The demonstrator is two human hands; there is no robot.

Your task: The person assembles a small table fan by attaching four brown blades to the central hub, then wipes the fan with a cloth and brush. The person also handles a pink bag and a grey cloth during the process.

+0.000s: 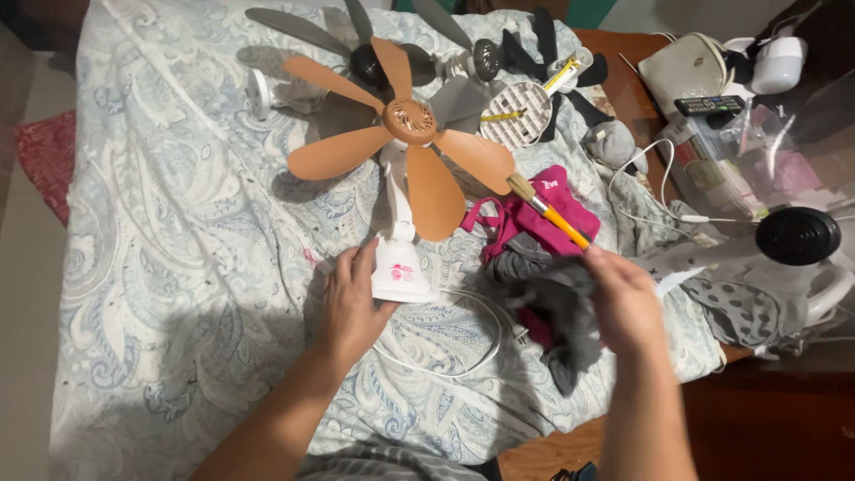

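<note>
Two hands on the bed: left hand fingers rest released against the orange fan's white base; right hand fingers grasp a paintbrush and grey cloth

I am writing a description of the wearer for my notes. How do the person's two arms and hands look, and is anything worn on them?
Both forearms are bare to the bottom edge of the picture: no sleeves show. The left hand and the right hand wear no gloves, and no watch, bracelet or ring can be seen.
</note>
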